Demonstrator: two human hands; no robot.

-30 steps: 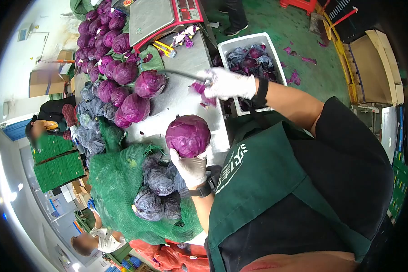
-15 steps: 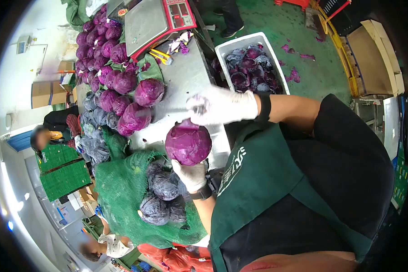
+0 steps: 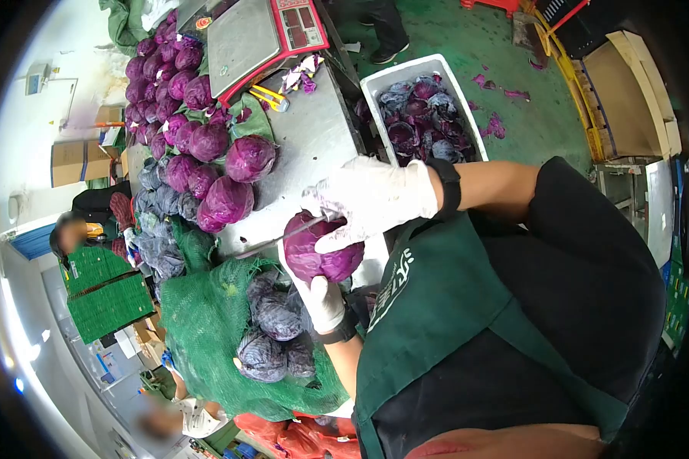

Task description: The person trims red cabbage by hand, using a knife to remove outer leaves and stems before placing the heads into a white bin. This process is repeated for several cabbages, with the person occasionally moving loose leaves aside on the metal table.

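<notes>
My left hand (image 3: 325, 304), in a white glove, supports a peeled red cabbage (image 3: 323, 255) from below, thumb on its side. In my right hand (image 3: 379, 197), also gloved, is a knife (image 3: 278, 240). Its blade crosses the top of the cabbage and points away from me; some right-hand fingers rest against the cabbage. Whether the edge has cut in cannot be seen. Just beyond my left hand, a green mesh sack (image 3: 207, 321) holds several dull, unpeeled red cabbages (image 3: 262, 354).
Glossy red cabbages (image 3: 250, 158) are piled along the metal table (image 3: 314, 115). A red-framed scale (image 3: 245, 46) and yellow box cutter (image 3: 269, 98) lie there too. A white bin (image 3: 475, 126) holds stripped leaves. Two people are across the table; another person's legs show on the green floor.
My right hand has come down onto the cabbage, and the knife, blurred before, now lies across its top. The cabbage has turned slightly in my left hand.
</notes>
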